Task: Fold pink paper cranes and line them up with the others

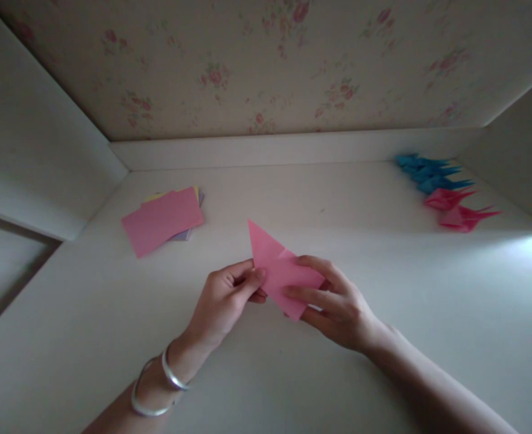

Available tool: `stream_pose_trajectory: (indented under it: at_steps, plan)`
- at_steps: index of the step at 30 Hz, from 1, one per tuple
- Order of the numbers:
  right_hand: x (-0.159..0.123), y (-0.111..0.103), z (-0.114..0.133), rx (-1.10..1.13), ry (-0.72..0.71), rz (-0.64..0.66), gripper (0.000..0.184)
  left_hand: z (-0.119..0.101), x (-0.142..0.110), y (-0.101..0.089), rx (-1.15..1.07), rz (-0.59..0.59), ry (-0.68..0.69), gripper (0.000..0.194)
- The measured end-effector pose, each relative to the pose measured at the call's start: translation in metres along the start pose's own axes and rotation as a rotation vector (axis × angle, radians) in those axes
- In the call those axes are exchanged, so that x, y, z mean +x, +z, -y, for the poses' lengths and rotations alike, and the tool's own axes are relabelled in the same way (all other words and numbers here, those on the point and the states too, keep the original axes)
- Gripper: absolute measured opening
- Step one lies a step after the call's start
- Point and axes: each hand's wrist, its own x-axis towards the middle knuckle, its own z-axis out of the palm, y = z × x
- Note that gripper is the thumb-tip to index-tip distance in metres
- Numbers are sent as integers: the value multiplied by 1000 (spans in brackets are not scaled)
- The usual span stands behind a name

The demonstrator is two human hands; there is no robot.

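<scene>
A pink sheet of paper (275, 262), folded into a pointed shape, is held above the white desk (89, 337) between both hands. My left hand (223, 301) pinches its left edge with thumb and fingers; two silver bangles sit on that wrist. My right hand (338, 304) grips the paper's right side, fingers laid across the front and thumb behind. The paper's sharp tip points up and away from me.
A small stack of square sheets (163, 220), pink on top with yellow and purple beneath, lies at the back left. Several folded paper figures, blue (429, 172) and pink (458, 211), lie in a row at the back right. Floral wallpaper rises behind the desk.
</scene>
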Motion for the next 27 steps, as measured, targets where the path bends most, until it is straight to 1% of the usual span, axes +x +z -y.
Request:
stream_pose_trajectory:
  at_steps: [2, 4, 7, 9, 12, 15, 18, 20, 21, 24, 25, 27]
  plan:
    - [-2, 0, -1, -26, 12, 11, 15, 1, 0, -1, 58, -19, 31, 19]
    - [-2, -1, 0, -22, 38, 7, 11, 2, 1, -2, 81, -26, 32, 19]
    - [3, -1, 3, 76, 80, -5, 6, 4, 2, -2, 120, -12, 24, 21]
    - [7, 1, 7, 163, 126, -42, 3, 4, 2, -1, 157, 8, 19, 25]
    - [10, 2, 11, 228, 279, -114, 4, 2, 2, 1, 187, 47, 1, 29]
    - [10, 4, 12, 274, 441, -131, 10, 1, 1, 4, 156, 82, -27, 28]
    - [9, 7, 12, 353, 542, -141, 14, 2, 0, 5, 99, 95, -34, 23]
    - [8, 8, 13, 394, 598, -146, 16, 3, -1, 6, 112, 79, 7, 20]
    - [9, 9, 13, 398, 617, -141, 16, 4, -2, 6, 140, 59, 42, 23]
    - [10, 7, 12, 353, 623, -92, 17, 5, -5, 8, 238, -25, 156, 44]
    - [11, 6, 11, 340, 617, -70, 16, 6, -5, 8, 250, -52, 179, 48]
    - [11, 5, 8, 336, 601, -31, 15, 7, -6, 7, 239, -90, 192, 47]
